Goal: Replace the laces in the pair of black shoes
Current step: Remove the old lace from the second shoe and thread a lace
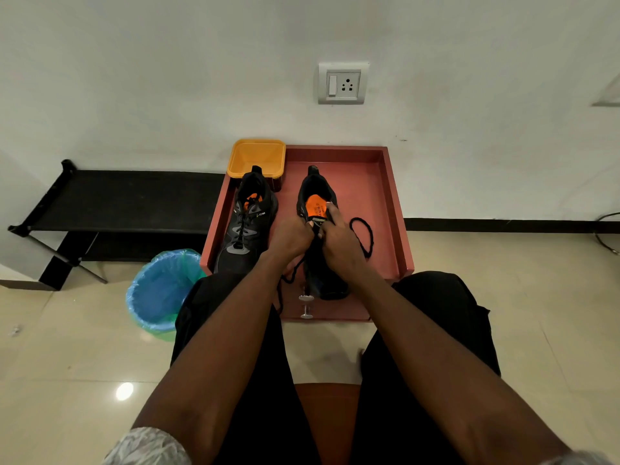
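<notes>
Head view: both hands' (pixel 292 238) (pixel 340 245) grip pinches lace (pixel 364 234) over right shoe (pixel 317 196).

Blue bin (pixel 157 293), yellow tub (pixel 256 156), wall socket (pixel 343 83)

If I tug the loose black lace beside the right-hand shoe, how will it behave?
Probably floppy: the black lace lies in a slack loop on the red tray. It likely weighs little and would trail rather than push. It may snag, since it runs under the right hand at the shoe.

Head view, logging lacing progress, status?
Both hands, left, right, pinch black lace on right black shoe. Left black shoe laced. Nothing blocking.
</notes>
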A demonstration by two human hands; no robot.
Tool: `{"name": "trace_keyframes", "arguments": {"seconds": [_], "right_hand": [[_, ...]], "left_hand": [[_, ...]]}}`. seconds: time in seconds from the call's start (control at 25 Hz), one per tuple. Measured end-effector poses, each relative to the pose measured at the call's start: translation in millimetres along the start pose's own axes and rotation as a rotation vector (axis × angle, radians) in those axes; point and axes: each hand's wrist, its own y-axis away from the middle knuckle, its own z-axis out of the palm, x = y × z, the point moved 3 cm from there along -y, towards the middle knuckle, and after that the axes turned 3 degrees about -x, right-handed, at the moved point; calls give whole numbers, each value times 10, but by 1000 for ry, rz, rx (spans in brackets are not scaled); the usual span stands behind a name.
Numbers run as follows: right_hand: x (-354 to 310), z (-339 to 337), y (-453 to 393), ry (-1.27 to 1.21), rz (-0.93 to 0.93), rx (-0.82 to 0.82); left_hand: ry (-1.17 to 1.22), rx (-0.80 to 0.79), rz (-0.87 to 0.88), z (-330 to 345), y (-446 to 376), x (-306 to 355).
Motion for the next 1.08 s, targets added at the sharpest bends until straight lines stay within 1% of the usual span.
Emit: {"name": "trace_keyframes", "arguments": {"seconds": [0.08, 0.12, 0.16, 0.24, 0.28, 0.32, 0.36, 0.4, 0.48, 0.52, 0.56, 0.6, 0.64, 0.8, 0.88, 0.92, 1.0, 1.08], "right_hand": [[-19, -8, 7, -84, 32, -1], [-17, -48, 12, -125, 89, 29], [18, -126, 14, -195, 183, 100], [192, -333, 1, -417, 491, 307], [283, -432, 18, -486, 626, 384], [346, -503, 28, -417, 674, 416], [365, -536, 32, -287, 638, 390], [317, -525, 25, -175, 529, 334], [123, -393, 10, -77, 250, 158], [34, -299, 24, -8, 135, 42], [-4, -198, 44, 40, 71, -67], [-8, -124, 56, 55, 53, -144], [14, -90, 51, 59, 62, -185], [60, -55, 0, 41, 46, -196], [25, -60, 29, 19, -1, -164], [2, -79, 56, -16, 6, -137], [-3, -156, 77, -121, 127, -39], [84, -225, 69, -317, 376, 101]], "left_hand": [[6, -17, -7, 13, -2, -19], [8, -17, -4, 13, 6, -20], [12, -16, -6, 7, 14, -16], [28, -11, -1, 5, 23, -8], [41, -9, 4, 13, 12, -23], [65, -18, -1, 22, 9, -41], [104, -41, -7, 48, 2, -56], [152, -69, -8, 81, 3, -68], [233, -127, -20, 117, 30, -74], [243, -134, -28, 109, 49, -63], [235, -126, -32, 97, 48, -57], [218, -113, -24, 91, 32, -65], [197, -105, -16, 85, 17, -73], [87, -128, 6, 99, -36, -113], [91, -139, -2, 102, -38, -94], [100, -143, -12, 96, -36, -92], [125, -150, -38, 82, -31, -117], [134, -159, -39, 72, -18, -123]]}}
